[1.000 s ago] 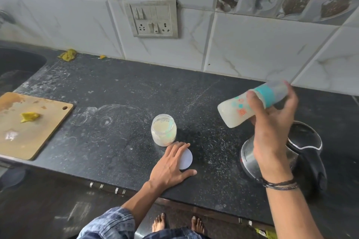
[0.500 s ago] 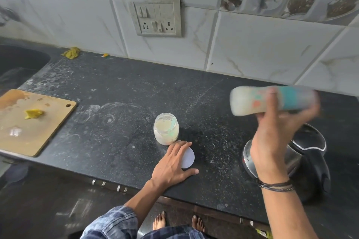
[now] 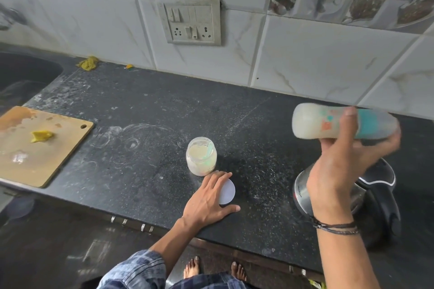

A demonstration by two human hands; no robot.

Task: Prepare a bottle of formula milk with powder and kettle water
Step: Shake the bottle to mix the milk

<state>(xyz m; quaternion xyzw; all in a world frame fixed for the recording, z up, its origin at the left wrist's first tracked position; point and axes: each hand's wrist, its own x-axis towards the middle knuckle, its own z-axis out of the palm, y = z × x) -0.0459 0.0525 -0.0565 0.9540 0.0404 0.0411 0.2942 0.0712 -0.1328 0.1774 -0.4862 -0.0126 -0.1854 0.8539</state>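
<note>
Left hand point(image 3: 206, 202): fingers point(image 3: 217, 179) straight, resting on white lid point(image 3: 229, 191) just before jar point(image 3: 201, 159) on bench point(image 3: 141, 124) | kettle point(image 3: 303, 191): right of jar | right hand point(image 3: 335, 171): fingers curled round milky bottle point(image 3: 312, 124), sideways, raised right of jar.

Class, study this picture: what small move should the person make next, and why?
Probably the left hand should lift the lid it rests on and cap the jar: the jar stands open beside it, while the bottle in the right hand already looks milky.
</note>
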